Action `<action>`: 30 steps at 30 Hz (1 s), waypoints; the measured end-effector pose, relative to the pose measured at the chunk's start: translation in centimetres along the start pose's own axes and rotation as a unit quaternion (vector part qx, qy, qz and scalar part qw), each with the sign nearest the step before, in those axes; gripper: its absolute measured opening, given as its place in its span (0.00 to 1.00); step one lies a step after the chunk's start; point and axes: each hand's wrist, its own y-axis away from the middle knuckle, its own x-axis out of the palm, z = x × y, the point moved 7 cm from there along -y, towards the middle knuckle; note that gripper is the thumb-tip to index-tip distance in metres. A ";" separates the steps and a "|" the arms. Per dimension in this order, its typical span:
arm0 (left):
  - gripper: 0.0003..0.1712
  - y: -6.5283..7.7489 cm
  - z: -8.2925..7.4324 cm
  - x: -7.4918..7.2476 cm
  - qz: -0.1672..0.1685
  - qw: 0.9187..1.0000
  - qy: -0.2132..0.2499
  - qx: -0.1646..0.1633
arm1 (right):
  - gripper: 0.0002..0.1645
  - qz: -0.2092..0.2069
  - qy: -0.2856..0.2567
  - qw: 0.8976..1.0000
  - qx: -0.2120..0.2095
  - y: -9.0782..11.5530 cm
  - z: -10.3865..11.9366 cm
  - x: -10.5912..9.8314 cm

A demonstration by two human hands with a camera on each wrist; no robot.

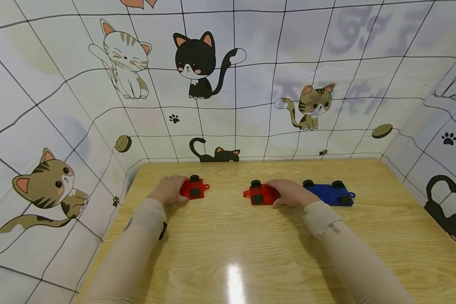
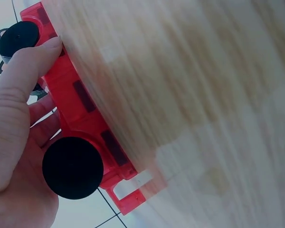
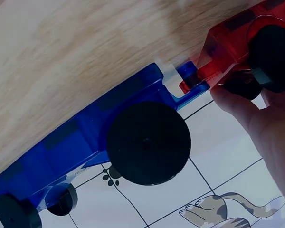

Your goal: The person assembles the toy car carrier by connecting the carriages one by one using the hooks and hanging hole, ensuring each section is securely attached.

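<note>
My left hand (image 1: pixel 169 190) grips a red toy train car (image 1: pixel 199 185) at the left of the table. Its black wheels point up, and a loop coupler sticks out on its right side. In the left wrist view the thumb presses along the red body (image 2: pixel 71 102). Around a second red toy train car, whose near end (image 1: pixel 266 194) shows wheels up, my right hand (image 1: pixel 290 194) has its thumb and fingers. Right of that hand lies a blue toy train car (image 1: pixel 323 192), also wheels up. Its coupler overlaps the red one's (image 3: pixel 194 80) in the right wrist view.
The wooden table (image 1: pixel 220 236) ends at the back against a wall covering (image 1: pixel 251 118) with cat drawings and a grid. The same covering stands along the left and right sides. A gap of bare wood separates the two red cars.
</note>
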 end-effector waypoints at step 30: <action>0.42 1.3 0.5 -0.6 0.015 0.999 0.034 -0.002 | 0.49 -0.001 0.010 1.000 0.008 0.1 -0.2 0.1</action>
